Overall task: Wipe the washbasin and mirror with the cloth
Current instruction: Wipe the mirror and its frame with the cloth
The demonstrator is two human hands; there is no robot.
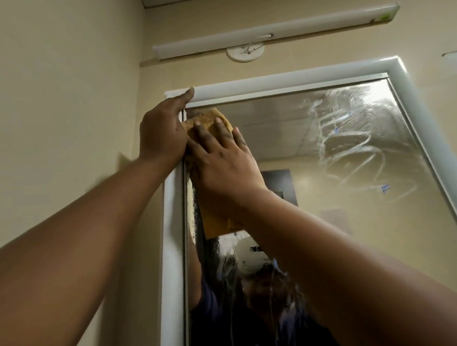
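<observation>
Up in the top left corner of the mirror, the right hand lies flat with its fingers straight and a little apart, pressing the yellow cloth onto the glass. One end of the cloth peeks out above the fingertips; the rest hangs down under the palm. Just beside it, touching it, the left hand rests on the corner of the white frame — one finger lies along the top bar, and I cannot tell how the other fingers lie.

That frame edge is right next to the cloth on the left and just above it, so there is little room those ways. To the right and down, the glass is wide open. Swirly white smears cover the upper right of the mirror, with two small blue marks in them — too small to read.

Above the mirror, a long white light bar crosses the cream wall, with a round white fitting under it. The washbasin is out of view.
</observation>
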